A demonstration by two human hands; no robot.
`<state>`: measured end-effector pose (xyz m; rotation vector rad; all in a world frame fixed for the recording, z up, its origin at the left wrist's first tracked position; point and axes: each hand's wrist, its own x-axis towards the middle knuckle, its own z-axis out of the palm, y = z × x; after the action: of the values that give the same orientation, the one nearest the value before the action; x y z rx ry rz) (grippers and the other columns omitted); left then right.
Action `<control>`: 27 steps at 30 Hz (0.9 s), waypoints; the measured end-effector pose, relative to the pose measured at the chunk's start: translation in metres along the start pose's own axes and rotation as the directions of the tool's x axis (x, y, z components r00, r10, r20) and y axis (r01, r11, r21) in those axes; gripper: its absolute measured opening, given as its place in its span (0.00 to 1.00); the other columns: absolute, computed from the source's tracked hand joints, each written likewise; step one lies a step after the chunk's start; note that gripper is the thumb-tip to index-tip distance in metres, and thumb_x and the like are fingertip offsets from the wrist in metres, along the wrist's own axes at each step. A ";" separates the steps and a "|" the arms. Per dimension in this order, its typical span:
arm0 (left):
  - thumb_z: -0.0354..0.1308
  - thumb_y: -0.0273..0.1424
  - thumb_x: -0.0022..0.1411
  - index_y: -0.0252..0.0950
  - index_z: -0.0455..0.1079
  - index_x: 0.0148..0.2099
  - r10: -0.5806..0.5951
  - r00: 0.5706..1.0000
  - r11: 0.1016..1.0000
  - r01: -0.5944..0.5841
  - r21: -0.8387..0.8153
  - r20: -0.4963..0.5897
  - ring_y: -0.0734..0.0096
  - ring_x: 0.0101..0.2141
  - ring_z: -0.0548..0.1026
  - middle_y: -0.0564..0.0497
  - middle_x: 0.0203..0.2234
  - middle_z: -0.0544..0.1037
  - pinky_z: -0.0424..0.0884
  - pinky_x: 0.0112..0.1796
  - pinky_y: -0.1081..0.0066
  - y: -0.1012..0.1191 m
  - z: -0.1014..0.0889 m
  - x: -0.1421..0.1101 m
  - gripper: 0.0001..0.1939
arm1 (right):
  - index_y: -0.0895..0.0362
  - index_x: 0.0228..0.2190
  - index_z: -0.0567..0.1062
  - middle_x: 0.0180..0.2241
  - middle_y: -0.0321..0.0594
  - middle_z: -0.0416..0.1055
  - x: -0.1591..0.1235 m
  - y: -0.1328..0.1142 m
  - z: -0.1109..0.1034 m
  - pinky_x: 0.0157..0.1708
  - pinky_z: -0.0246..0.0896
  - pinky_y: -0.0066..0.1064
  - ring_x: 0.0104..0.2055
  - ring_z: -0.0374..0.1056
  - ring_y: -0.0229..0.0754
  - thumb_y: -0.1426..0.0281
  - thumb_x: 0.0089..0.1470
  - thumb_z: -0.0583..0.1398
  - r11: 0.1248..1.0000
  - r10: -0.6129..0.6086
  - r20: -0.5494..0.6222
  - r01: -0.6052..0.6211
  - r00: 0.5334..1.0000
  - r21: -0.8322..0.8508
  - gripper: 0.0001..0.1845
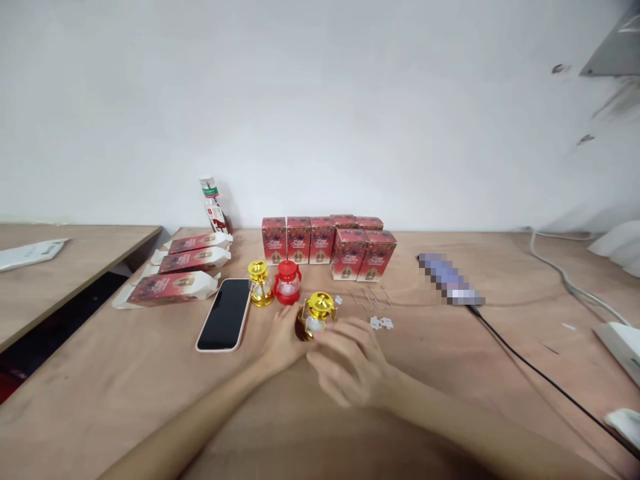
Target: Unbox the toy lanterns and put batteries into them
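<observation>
My left hand is wrapped round the base of a small gold toy lantern on the wooden table. Just in front of that lantern hovers my right hand, blurred by motion, fingers curled toward it. Behind them stand a second gold lantern and a red lantern. A black phone in a pale case lies flat to the left.
Several upright red boxes stand in a row at the back. Flat unfolded red cartons lie at left. Small metal hooks and white bits lie right of the lanterns. A black cable crosses the right side.
</observation>
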<state>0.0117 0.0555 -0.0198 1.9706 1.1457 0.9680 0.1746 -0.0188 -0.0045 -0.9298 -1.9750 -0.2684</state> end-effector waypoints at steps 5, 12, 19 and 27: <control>0.62 0.30 0.44 0.38 0.63 0.35 0.055 0.996 0.996 -0.059 -0.063 -0.069 0.63 0.35 0.69 0.51 0.32 0.70 0.65 0.37 0.66 0.006 -0.004 -0.004 0.14 | 0.52 0.44 0.71 0.44 0.46 0.70 0.011 0.018 0.015 0.46 0.63 0.44 0.51 0.62 0.50 0.71 0.53 0.61 0.963 -0.130 -0.091 0.104 0.987 -0.247 0.15; 0.60 0.29 0.44 0.38 0.58 0.33 0.003 0.979 0.994 -0.026 -0.108 -0.205 0.69 0.31 0.67 0.55 0.29 0.66 0.63 0.34 0.70 0.012 -0.007 -0.005 0.14 | 0.53 0.38 0.68 0.38 0.44 0.70 0.004 0.027 0.020 0.41 0.64 0.44 0.43 0.65 0.47 0.73 0.56 0.58 0.991 0.114 -0.161 -0.123 0.980 -0.045 0.07; 0.62 0.35 0.44 0.38 0.59 0.33 -0.137 0.959 0.963 0.070 -0.259 -0.247 0.69 0.32 0.68 0.55 0.29 0.68 0.63 0.35 0.70 0.016 -0.007 -0.004 0.16 | 0.53 0.33 0.66 0.34 0.40 0.70 0.002 0.034 0.021 0.38 0.61 0.39 0.38 0.67 0.43 0.74 0.59 0.52 0.950 0.303 -0.249 -0.272 0.920 0.154 0.05; 0.64 0.43 0.43 0.39 0.60 0.33 -0.253 0.967 0.871 0.223 -0.439 -0.011 0.73 0.24 0.67 0.58 0.24 0.67 0.63 0.26 0.74 0.013 -0.016 -0.001 0.21 | 0.54 0.31 0.68 0.30 0.37 0.69 0.008 0.049 0.027 0.37 0.60 0.35 0.35 0.66 0.42 0.57 0.57 0.53 0.537 0.817 -0.142 -0.646 0.559 0.542 0.13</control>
<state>0.0036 0.0518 -0.0010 1.4132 1.0676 1.0577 0.1890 0.0331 -0.0220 -1.2236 -1.0339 0.4614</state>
